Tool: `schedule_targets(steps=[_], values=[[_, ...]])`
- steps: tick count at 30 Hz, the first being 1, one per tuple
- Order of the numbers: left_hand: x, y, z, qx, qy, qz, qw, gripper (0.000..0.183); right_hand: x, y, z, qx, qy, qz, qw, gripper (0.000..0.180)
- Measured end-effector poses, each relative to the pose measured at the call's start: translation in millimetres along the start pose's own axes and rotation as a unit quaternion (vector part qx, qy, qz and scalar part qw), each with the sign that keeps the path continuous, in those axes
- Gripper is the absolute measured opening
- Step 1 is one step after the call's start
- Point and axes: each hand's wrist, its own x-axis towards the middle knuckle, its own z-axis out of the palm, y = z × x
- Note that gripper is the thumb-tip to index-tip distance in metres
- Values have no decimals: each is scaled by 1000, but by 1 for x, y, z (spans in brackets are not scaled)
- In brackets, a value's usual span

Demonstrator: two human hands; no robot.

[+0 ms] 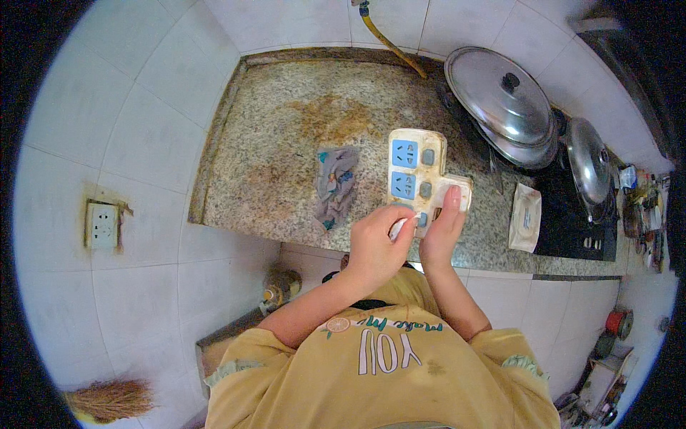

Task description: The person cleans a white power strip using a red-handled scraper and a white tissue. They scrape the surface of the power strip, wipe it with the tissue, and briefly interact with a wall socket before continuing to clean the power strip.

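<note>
A white plastic power strip (417, 161) with blue socket panels, grey switches and brown grime is held up over the granite countertop (257, 118). My right hand (444, 230) grips its lower right part, the thumb lying on the front face and the fingers mostly hidden behind. My left hand (378, 246) pinches a small white wipe or tissue (398, 229) against the lower end of the strip, near a switch. That hand hides part of the lowest socket panel. On the counter left of the strip lies a crumpled grey patterned rag (337, 185).
A pack of wipes (525, 217) lies by the black gas stove (568, 230), where a large lidded wok (501, 96) and a smaller lidded pan (588, 161) stand. A yellow hose (394, 45) hangs behind. Below left are a bottle (278, 289) and a straw broom (112, 399).
</note>
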Motion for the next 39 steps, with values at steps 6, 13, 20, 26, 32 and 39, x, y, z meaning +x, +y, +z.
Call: schedule_targets(steps=[6,13,20,26,32,39], values=[[25,13,1,-12,38,-22,999,11,1,-4,7,26,32,14,999,40],[30,6,2,1,60,4,998,13,1,1,0,12,-47,11,999,40],[-7,9,-10,22,-34,23,999,7,4,0,2,36,-10,16,999,38],[30,-13,-26,92,35,71,993,6,15,-9,-2,119,-10,61,991,38],[25,-23,-34,76,-18,189,979,12,25,9,-22,-52,-88,63,993,44],[28,12,7,134,39,317,938,9,19,-44,-11,29,-113,187,975,46]])
